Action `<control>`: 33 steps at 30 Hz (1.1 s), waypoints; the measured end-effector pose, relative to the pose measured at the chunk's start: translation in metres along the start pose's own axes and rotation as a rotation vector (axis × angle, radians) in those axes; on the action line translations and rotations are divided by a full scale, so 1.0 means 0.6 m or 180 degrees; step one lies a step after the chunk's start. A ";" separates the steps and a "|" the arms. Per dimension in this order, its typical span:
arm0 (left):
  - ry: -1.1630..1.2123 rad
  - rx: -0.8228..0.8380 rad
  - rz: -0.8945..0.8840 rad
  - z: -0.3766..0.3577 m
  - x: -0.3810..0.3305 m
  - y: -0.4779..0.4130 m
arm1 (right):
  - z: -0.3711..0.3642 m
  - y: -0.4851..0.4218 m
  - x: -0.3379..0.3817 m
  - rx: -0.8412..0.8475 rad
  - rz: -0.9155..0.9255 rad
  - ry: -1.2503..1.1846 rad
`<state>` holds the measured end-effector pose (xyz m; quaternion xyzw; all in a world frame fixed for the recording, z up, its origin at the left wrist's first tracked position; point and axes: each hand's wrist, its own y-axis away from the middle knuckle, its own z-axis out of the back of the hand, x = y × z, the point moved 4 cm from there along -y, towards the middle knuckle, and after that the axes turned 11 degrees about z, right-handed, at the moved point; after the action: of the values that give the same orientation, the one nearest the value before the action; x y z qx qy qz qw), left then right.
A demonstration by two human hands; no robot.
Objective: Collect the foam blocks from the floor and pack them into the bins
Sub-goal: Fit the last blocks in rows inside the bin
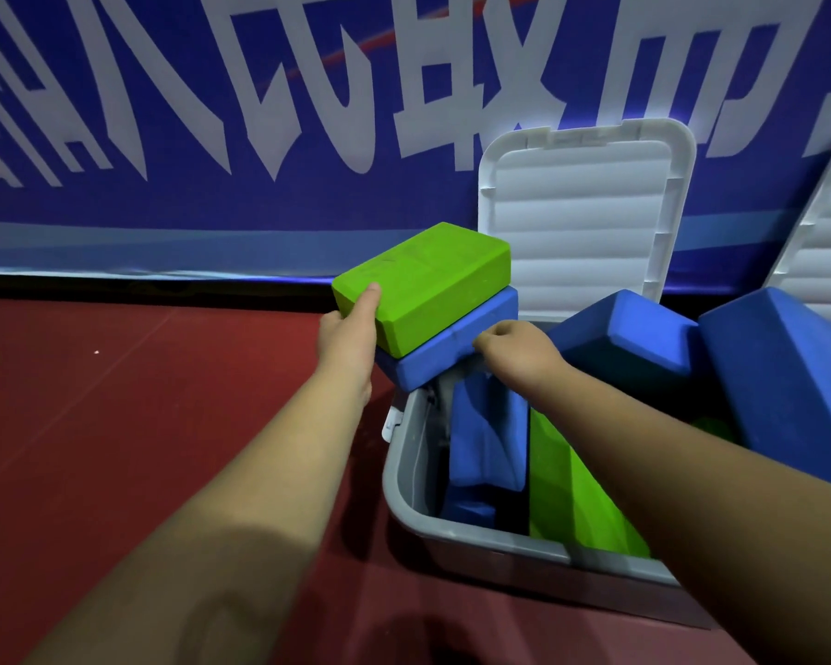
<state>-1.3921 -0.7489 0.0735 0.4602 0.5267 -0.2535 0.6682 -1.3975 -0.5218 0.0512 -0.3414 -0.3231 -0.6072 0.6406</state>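
Where my two forearms reach forward, the nearest item is the red floor. The grey bin stands open on it at lower right.

Bin contents, near part:
- one upright blue block, set on edge close to the left wall;
- one inner green block just to its right, partly hidden by my right forearm.

Bin contents, right part: two tilted blue blocks, one beside the other, both poking above the rim. I cannot tell whether the far-right one sits in this bin.

Right hand: fingers curled over the near right edge of the carried blue block, gripping it. The fingertips are hidden.

Left hand: palm against the left end of the stack, thumb laid flat on top of the carried green block. The remaining fingers are hidden below, so I cannot tell how they lie.

Stack: the carried green block lies flat on the carried blue block, touching it and slightly skewed. Both are held in the air over the bin's far left corner.

Behind:
- one ribbed white lid, standing upright at the bin's far side;
- one second lid, at the right edge;
- one blue banner with large white characters, along the wall.
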 end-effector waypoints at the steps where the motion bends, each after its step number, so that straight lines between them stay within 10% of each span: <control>1: -0.0310 -0.0429 -0.0183 0.006 -0.007 0.000 | 0.012 0.004 0.003 -0.0004 0.0069 0.0148; 4: -0.1422 -0.1148 -0.1267 -0.015 -0.044 0.035 | 0.056 0.021 0.018 -0.0148 0.0334 0.0439; 10: -0.1621 -0.0466 -0.2841 -0.138 -0.067 0.131 | 0.167 0.056 0.048 -0.0753 0.0601 0.0427; 20: -0.3188 0.1912 -0.2048 -0.349 0.056 0.194 | 0.387 0.119 -0.006 -0.1079 0.0569 0.2150; 25: -0.3028 0.1433 -0.2182 -0.387 0.061 0.205 | 0.417 0.135 -0.096 -0.0200 -0.0298 0.1969; 33: -0.2898 0.1291 -0.2376 -0.379 0.039 0.212 | 0.423 0.131 -0.073 -0.0386 -0.0472 0.2171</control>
<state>-1.3868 -0.4879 0.0907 0.2086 0.2558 -0.7358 0.5913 -1.3215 -0.2845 0.1531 -0.1321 -0.0778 -0.7492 0.6444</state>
